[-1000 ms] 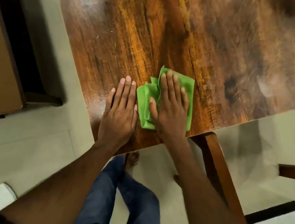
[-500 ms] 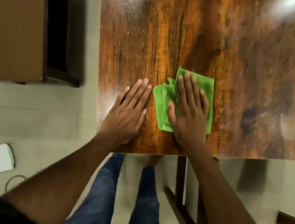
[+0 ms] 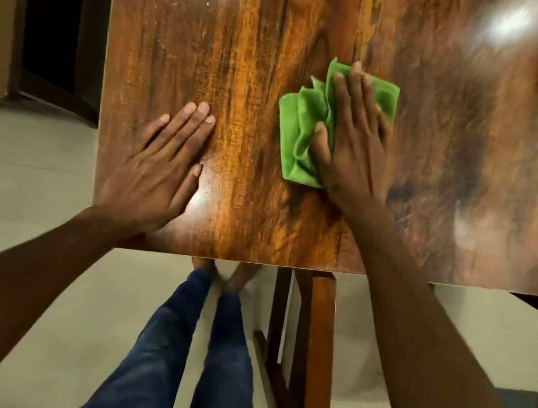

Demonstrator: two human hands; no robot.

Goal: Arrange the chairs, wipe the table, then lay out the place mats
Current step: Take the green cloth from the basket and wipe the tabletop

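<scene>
Now the right hand (image 3: 356, 140) is pressing flat on the green cloth (image 3: 300, 132), fingers straight and spread over it, thumb tucked against the bunched folds. Compared with a moment ago, cloth and hand are sitting further right and a little farther from the near edge, and the gap to the left hand (image 3: 158, 167) is growing; the two were almost touching a second back. That suggests the wiping stroke is travelling rightward across the table (image 3: 248, 45), so the wiping step is under way and the place mats, which are not showing anywhere, are yet to come.

The left hand is lying open and flat on the wood near the near left corner, fingers together and holding nothing; it looks to be bracing the body.

The cloth is looking soft and thin, crumpled into loose pleats on its left side and lying flatter under the fingers. The tabletop is a glossy, dark-streaked brown wood grain with straight edges and a square corner, throwing back bright patches of ceiling light at the far side. Its right part is blurring, so I cannot tell whether dust or smears are remaining there.

Below the near edge, a brown wooden chair frame (image 3: 319, 349) is standing on the pale floor (image 3: 43, 154), just right of the person's legs.
</scene>
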